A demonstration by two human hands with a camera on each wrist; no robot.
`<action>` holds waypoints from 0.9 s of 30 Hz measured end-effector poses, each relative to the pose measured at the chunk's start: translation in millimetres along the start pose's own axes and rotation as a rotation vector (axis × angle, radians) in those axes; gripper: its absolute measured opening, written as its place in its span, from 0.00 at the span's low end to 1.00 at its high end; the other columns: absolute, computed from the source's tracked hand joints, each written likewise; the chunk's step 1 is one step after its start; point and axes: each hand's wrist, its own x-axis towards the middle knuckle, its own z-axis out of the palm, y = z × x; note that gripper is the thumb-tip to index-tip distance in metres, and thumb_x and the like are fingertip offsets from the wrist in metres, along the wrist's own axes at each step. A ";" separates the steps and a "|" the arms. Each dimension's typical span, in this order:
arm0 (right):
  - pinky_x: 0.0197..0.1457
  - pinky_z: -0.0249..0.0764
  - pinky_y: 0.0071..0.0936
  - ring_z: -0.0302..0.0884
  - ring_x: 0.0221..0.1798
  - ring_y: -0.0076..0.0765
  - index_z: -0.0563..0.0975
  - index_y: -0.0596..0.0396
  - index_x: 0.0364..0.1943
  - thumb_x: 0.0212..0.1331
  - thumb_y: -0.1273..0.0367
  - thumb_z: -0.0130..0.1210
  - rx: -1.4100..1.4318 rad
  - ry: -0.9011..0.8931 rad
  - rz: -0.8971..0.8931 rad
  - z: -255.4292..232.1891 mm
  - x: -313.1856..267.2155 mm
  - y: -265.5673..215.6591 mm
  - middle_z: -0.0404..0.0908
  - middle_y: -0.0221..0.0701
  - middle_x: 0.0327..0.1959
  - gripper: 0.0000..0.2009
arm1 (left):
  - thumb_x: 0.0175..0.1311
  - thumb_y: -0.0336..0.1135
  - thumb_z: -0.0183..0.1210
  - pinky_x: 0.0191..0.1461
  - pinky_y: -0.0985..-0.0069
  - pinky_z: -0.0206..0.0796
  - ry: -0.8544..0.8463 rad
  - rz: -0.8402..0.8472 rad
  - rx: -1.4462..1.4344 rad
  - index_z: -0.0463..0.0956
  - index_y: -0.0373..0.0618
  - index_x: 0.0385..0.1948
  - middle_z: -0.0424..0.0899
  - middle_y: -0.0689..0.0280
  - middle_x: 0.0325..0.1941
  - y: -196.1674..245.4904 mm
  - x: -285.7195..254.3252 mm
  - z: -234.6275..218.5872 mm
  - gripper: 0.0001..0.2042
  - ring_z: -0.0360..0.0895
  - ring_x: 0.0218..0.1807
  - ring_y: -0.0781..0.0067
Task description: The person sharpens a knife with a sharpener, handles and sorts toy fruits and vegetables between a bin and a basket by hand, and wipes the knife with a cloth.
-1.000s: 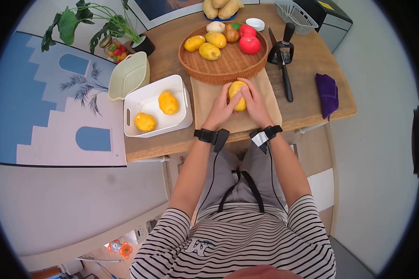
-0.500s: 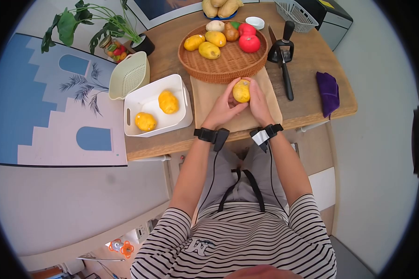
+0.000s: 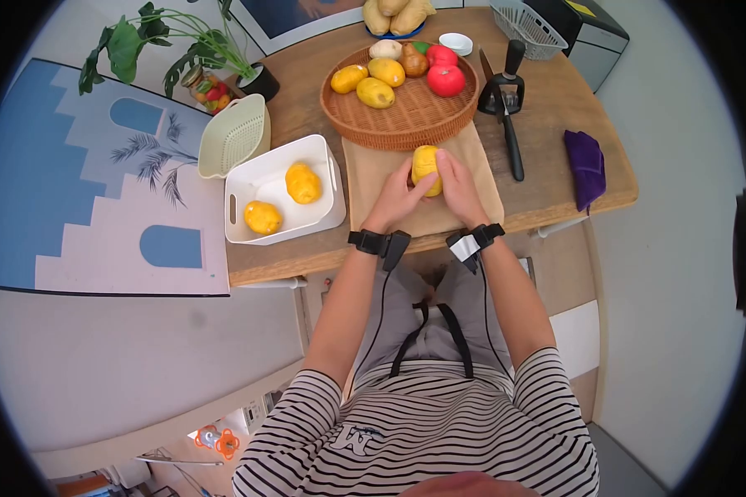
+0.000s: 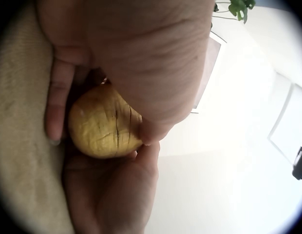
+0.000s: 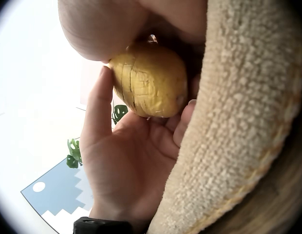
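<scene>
Both hands hold one yellow fruit (image 3: 425, 169) over the beige towel (image 3: 373, 178), in front of the wicker basket. My left hand (image 3: 397, 199) curls round its left side, my right hand (image 3: 461, 189) round its right. Dark lines cross the peel of the fruit (image 4: 104, 124) in the left wrist view, where my left hand (image 4: 146, 58) shows above it and my right hand (image 4: 114, 190) below. In the right wrist view the fruit (image 5: 151, 80) lies between the thumb and fingers of my left hand (image 5: 129, 170), close to the towel (image 5: 238, 112).
A white bin (image 3: 327, 211) with two yellow fruits stands left of the towel, beside a green basket (image 3: 234, 137). Behind is the wicker basket (image 3: 423, 108) of produce. To the right are a black holder (image 3: 489, 99), a black-handled knife (image 3: 514, 153) and a purple cloth (image 3: 586, 170).
The fruit has turned between the hands, showing its end half a second ago and its side now. The fingers have shifted round it; both hands stay over the towel.
</scene>
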 end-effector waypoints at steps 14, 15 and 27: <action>0.54 0.71 0.31 0.78 0.50 0.39 0.70 0.56 0.58 0.70 0.60 0.48 -0.142 0.036 -0.055 2.2 1.5 -4.0 0.80 0.41 0.46 0.19 | 0.72 0.44 0.53 0.32 0.79 0.76 0.055 -0.065 -0.026 0.70 0.35 0.50 0.80 0.62 0.38 3.3 1.4 0.6 0.18 0.81 0.34 0.76; 0.55 0.71 0.31 0.79 0.51 0.39 0.70 0.56 0.59 0.70 0.60 0.48 -0.138 0.029 -0.036 2.0 1.5 -3.6 0.80 0.42 0.47 0.19 | 0.73 0.43 0.52 0.34 0.79 0.76 0.091 -0.044 -0.042 0.71 0.35 0.50 0.80 0.63 0.39 5.2 0.2 1.9 0.17 0.80 0.37 0.77; 0.53 0.72 0.28 0.78 0.49 0.33 0.69 0.55 0.63 0.70 0.61 0.48 -0.122 0.029 -0.012 5.0 -0.6 -12.3 0.81 0.42 0.47 0.21 | 0.71 0.41 0.55 0.42 0.78 0.75 0.074 -0.082 -0.087 0.65 0.37 0.55 0.77 0.60 0.49 1.7 0.9 -1.8 0.19 0.77 0.47 0.75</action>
